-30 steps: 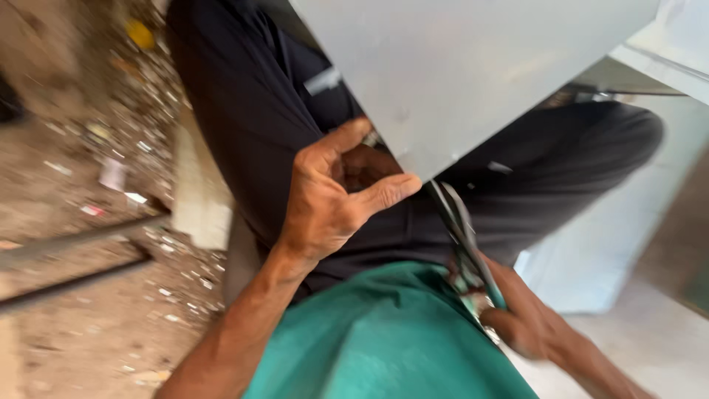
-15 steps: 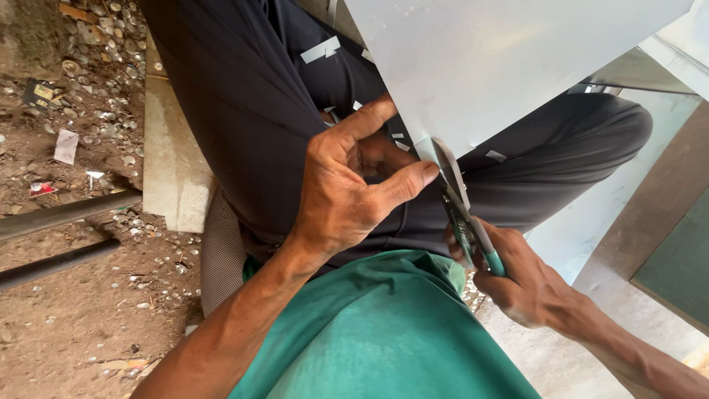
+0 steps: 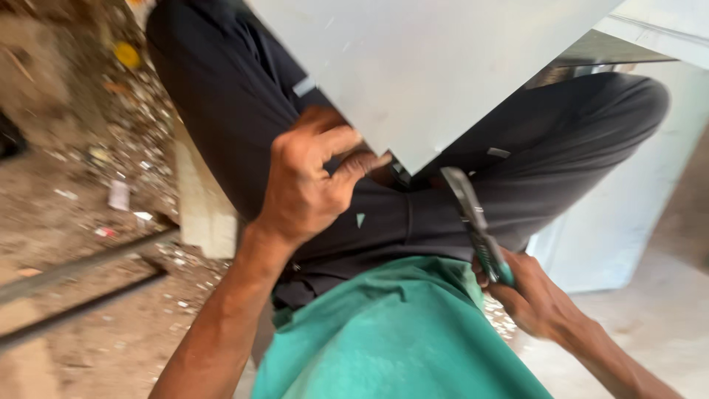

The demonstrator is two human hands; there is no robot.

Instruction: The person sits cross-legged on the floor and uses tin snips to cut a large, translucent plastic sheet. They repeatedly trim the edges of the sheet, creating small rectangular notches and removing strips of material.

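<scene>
Both busy: left hand (image 3: 306, 185) pinches sheet (image 3: 436, 66) corner; right hand (image 3: 535, 299) grips snips (image 3: 476, 222) (blades apart).

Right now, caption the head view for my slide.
Left hand pinches grey sheet corner; right hand holds green-handled snips.

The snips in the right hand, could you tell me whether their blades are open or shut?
Shut, it seems: the snips show one narrow blade, clear of the grey sheet.
</scene>
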